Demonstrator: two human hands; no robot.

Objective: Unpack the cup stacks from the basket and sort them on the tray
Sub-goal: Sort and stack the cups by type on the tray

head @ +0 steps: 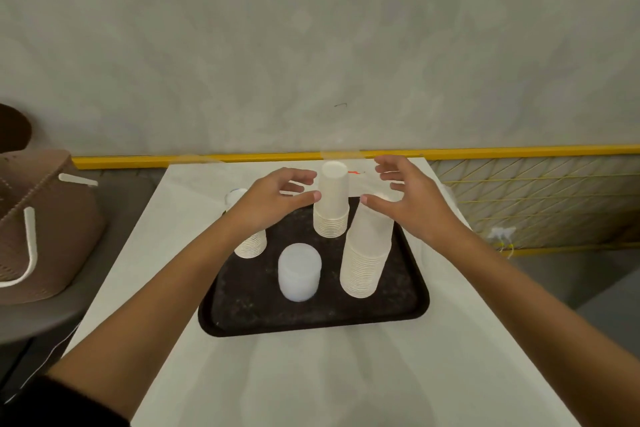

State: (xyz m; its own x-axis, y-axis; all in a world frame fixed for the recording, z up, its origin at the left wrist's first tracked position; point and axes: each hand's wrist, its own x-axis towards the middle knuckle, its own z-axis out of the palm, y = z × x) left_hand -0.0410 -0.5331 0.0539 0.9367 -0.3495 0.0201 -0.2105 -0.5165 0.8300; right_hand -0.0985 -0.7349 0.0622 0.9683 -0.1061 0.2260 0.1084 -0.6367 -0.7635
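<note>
left hand [273,201] spread, empty; right hand [408,198] spread, empty; flank rear cup stack [331,204] on tray [311,319]

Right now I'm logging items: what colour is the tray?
Black with faint pale speckles, clearest in the head view: tray.

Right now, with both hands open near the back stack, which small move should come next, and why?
Probably close both hands, the left hand and right hand, on the back cream stack. They flank it, open and not gripping, while it stands upside down on the tray.
</note>
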